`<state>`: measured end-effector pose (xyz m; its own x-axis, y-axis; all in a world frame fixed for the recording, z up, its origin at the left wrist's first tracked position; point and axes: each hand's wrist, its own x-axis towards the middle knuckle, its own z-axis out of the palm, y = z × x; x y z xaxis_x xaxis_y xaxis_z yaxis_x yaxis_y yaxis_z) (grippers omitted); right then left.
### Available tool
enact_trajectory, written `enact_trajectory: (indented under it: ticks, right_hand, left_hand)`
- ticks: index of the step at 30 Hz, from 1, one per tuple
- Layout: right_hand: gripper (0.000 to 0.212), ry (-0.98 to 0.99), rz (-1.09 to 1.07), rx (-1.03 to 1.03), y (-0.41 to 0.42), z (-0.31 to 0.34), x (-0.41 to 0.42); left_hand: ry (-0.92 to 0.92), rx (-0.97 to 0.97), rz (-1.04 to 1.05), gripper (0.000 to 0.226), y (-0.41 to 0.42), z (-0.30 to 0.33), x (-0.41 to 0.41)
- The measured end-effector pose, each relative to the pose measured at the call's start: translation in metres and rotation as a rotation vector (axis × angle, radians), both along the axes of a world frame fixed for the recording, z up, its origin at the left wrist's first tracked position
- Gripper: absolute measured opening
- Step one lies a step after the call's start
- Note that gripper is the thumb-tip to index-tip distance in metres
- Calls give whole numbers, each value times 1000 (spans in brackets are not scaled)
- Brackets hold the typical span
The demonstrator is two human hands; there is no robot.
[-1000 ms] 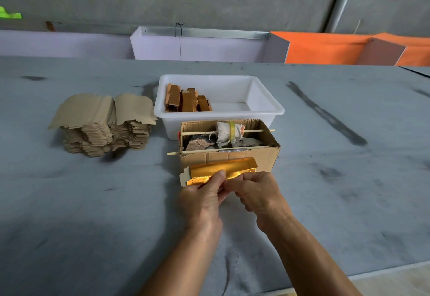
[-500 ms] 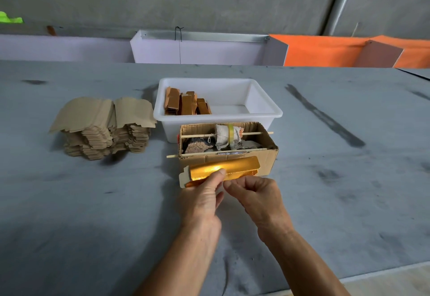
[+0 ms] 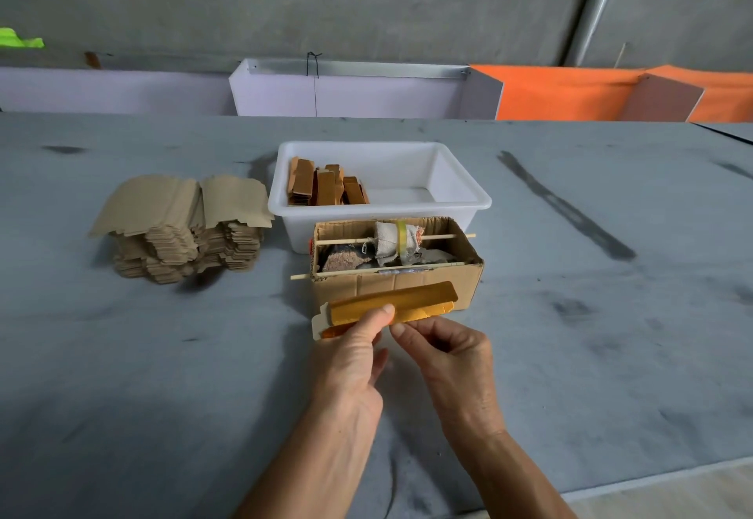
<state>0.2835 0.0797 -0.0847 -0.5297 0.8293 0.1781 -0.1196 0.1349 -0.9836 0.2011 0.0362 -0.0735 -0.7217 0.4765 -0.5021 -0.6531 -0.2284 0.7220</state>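
Observation:
My left hand pinches a long gold-foil carton blank, thumb on its front, just before the cardboard box. The blank is partly folded, and its white flap sticks out at the left end. My right hand is close beside it, fingers curled, with the index fingertip just under the blank's lower edge next to my left thumb. Whether it pinches the blank is hidden.
An open cardboard box holds cloth scraps and two thin sticks laid across it. Behind it stands a white tub with several folded brown cartons. A stack of flat tan blanks lies to the left. The grey table's front edge is near me.
My right hand slipped back off the blank's front to just under its lower edge. The left hand kept its grip and lifted the blank slightly.

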Motion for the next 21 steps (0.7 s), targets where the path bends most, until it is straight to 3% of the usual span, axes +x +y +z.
enact_trajectory:
  ticks: [7,10,13,15,21]
  right_hand:
    - [31,-19,17,-303,-5,3,1]
    - [24,-20,88,-444,-3,7,2]
    - [4,9,117,-568,-1,11,2]
    - [13,31,91,-638,-2,10,2]
    - [40,125,-1,-562,-8,9,-1]
  left_hand:
    - [65,-15,-10,20,-6,2,4]
    - [57,-13,-2,21,-6,2,4]
    - [61,-19,-25,19,-7,2,3]
    - [62,-23,-65,18,-7,1,3]
    - [43,-15,-91,23,-6,1,6]
